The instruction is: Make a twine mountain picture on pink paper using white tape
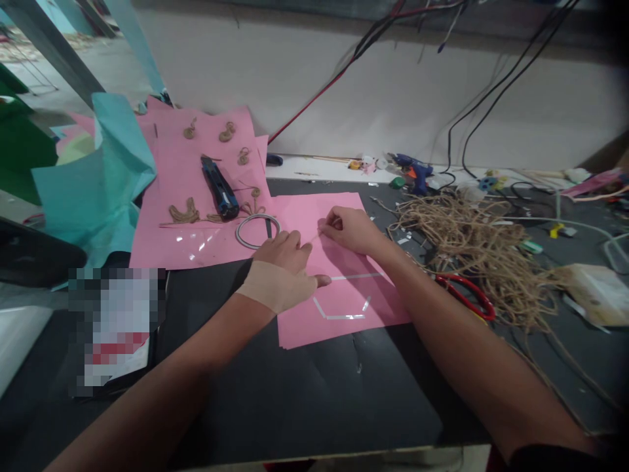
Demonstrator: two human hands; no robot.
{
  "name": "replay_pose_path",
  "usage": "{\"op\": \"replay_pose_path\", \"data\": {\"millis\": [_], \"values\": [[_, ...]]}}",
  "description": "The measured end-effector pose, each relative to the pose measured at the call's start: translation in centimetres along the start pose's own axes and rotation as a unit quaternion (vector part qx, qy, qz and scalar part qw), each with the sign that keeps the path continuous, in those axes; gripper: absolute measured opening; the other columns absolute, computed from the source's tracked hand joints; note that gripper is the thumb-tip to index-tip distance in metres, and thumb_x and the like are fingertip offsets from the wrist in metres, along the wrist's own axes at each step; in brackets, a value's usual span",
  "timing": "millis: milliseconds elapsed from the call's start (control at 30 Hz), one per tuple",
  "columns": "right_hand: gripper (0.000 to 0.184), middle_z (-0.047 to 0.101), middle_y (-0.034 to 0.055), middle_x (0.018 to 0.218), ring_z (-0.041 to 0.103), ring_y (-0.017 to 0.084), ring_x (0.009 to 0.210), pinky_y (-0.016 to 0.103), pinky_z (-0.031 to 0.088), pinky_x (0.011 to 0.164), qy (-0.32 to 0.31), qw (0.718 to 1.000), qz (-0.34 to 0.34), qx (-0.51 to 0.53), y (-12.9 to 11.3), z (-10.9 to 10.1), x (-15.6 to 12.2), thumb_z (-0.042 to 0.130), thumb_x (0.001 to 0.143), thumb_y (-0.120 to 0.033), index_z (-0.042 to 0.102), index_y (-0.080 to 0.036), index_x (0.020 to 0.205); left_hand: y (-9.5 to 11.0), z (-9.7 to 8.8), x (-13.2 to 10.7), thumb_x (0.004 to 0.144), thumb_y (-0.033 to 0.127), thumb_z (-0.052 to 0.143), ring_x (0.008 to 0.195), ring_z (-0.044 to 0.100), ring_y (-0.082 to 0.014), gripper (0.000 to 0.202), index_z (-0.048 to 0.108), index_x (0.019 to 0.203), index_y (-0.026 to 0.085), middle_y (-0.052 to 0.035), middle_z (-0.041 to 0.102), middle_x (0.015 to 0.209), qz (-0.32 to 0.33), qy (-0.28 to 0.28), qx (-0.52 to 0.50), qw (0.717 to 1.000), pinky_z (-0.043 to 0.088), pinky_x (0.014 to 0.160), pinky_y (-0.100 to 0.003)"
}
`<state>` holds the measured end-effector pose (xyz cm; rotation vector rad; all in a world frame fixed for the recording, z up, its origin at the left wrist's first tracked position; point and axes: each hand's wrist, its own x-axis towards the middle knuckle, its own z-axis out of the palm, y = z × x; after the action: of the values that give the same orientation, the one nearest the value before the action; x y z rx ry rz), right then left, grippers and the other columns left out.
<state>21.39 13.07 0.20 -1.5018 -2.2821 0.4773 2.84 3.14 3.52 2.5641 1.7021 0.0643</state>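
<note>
My left hand (282,265), with a beige wrap around the palm, rests on a pink sheet (344,252). Its thumb is spread away from the fingers, and the fingertips press near a thin strand. My right hand (351,229) pinches that thin tan strand (317,237), which looks like twine and runs short between the two hands. White strips (345,317) on the pink sheet form part of an angular outline below my hands. Just beyond my left hand lies a round metal ring (238,231).
A box cutter (219,187) and small twine coils (227,132) lie on another pink sheet (170,170). To the right are tangled twine (472,242), red-handled scissors (466,296) and a blue glue gun (415,172). Teal paper (105,170) stands at left; cables hang behind.
</note>
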Motion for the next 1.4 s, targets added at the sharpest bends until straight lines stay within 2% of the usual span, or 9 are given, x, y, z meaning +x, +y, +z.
{"op": "replay_pose_path", "data": {"millis": [100, 200, 367, 533, 767, 1000, 1200, 1267, 1400], "values": [[0.016, 0.072, 0.0037, 0.08, 0.062, 0.017, 0.071, 0.028, 0.042, 0.062, -0.001, 1.0, 0.005, 0.004, 0.0, 0.0, 0.0, 0.066, 0.083, -0.035, 0.062, -0.02, 0.082, 0.2, -0.6, 1.3, 0.082, 0.065, 0.057, 0.097, 0.055, -0.0328, 0.057, 0.074, 0.101, 0.014, -0.015, 0.061, 0.103, -0.007, -0.005, -0.017, 1.0, 0.046, 0.085, -0.046], [0.015, 0.073, 0.0047, 0.08, 0.063, 0.018, 0.071, 0.028, 0.042, 0.063, -0.004, 1.0, 0.011, 0.004, 0.0, 0.0, 0.1, 0.067, 0.083, -0.034, 0.063, -0.02, 0.083, -0.2, -1.1, 2.6, 0.082, 0.063, 0.057, 0.1, 0.055, -0.0325, 0.05, 0.075, 0.091, 0.017, -0.0145, 0.061, 0.105, -0.014, -0.036, -0.038, 0.999, 0.046, 0.086, -0.046], [0.014, 0.073, 0.0053, 0.08, 0.064, 0.018, 0.071, 0.027, 0.041, 0.062, 0.0, 1.0, -0.005, 0.006, 0.2, 0.1, 0.2, 0.067, 0.083, -0.032, 0.064, -0.019, 0.083, -0.4, -1.4, 3.8, 0.08, 0.064, 0.056, 0.102, 0.056, -0.0327, 0.053, 0.071, 0.104, 0.019, -0.0141, 0.062, 0.108, 0.002, -0.054, -0.035, 0.998, 0.049, 0.083, -0.046], [0.014, 0.073, 0.0047, 0.081, 0.065, 0.017, 0.072, 0.026, 0.042, 0.063, -0.002, 1.0, -0.003, 0.014, 0.1, -0.1, 0.2, 0.068, 0.083, -0.032, 0.065, -0.018, 0.083, -0.1, -1.2, 3.8, 0.081, 0.066, 0.054, 0.102, 0.056, -0.0327, 0.055, 0.073, 0.099, 0.019, -0.0144, 0.062, 0.107, 0.019, -0.063, -0.015, 0.998, 0.049, 0.082, -0.045], [0.016, 0.073, 0.0077, 0.089, 0.063, 0.017, 0.077, 0.028, 0.044, 0.068, -0.064, 0.998, 0.009, 0.022, -0.2, -2.5, -0.2, 0.066, 0.087, -0.032, 0.067, -0.016, 0.088, -1.1, -1.5, 4.0, 0.075, 0.066, 0.059, 0.107, 0.054, -0.0341, 0.055, 0.071, 0.109, 0.025, -0.0138, 0.059, 0.115, 0.03, -0.089, -0.041, 0.995, 0.05, 0.083, -0.047], [0.017, 0.071, 0.0045, 0.083, 0.06, 0.015, 0.071, 0.028, 0.043, 0.064, -0.079, 0.995, -0.042, 0.045, -0.7, -4.1, -0.8, 0.065, 0.087, -0.035, 0.069, -0.018, 0.089, -1.2, -1.5, 3.9, 0.076, 0.059, 0.06, 0.112, 0.053, -0.0348, 0.056, 0.066, 0.119, 0.024, -0.0149, 0.058, 0.124, 0.028, -0.094, -0.031, 0.995, 0.05, 0.085, -0.047], [0.012, 0.071, 0.0033, 0.081, 0.062, 0.016, 0.071, 0.028, 0.043, 0.064, -0.044, 0.999, -0.023, 0.008, -1.2, -5.5, -1.1, 0.065, 0.084, -0.028, 0.069, -0.019, 0.09, -0.9, -1.7, 3.7, 0.075, 0.057, 0.06, 0.113, 0.055, -0.0362, 0.078, 0.045, 0.146, 0.027, -0.0159, 0.058, 0.129, 0.03, -0.102, -0.051, 0.993, 0.05, 0.085, -0.047], [0.013, 0.071, 0.0037, 0.082, 0.062, 0.016, 0.071, 0.029, 0.043, 0.064, -0.045, 0.999, -0.02, -0.007, -1.2, -6.2, -1.3, 0.065, 0.083, -0.028, 0.07, -0.019, 0.092, -0.8, -1.9, 3.6, 0.075, 0.055, 0.06, 0.115, 0.054, -0.0371, 0.08, 0.041, 0.148, 0.028, -0.0161, 0.058, 0.13, 0.033, -0.106, -0.055, 0.992, 0.05, 0.085, -0.049], [0.014, 0.072, 0.0045, 0.085, 0.063, 0.018, 0.076, 0.03, 0.044, 0.067, -0.058, 0.997, -0.024, -0.033, -1.2, -7.3, -1.9, 0.064, 0.083, -0.026, 0.073, -0.019, 0.092, -0.8, -1.8, 3.8, 0.076, 0.054, 0.06, 0.118, 0.052, -0.0372, 0.067, 0.055, 0.136, 0.026, -0.0156, 0.057, 0.131, 0.033, -0.106, -0.045, 0.993, 0.049, 0.088, -0.049]]}}
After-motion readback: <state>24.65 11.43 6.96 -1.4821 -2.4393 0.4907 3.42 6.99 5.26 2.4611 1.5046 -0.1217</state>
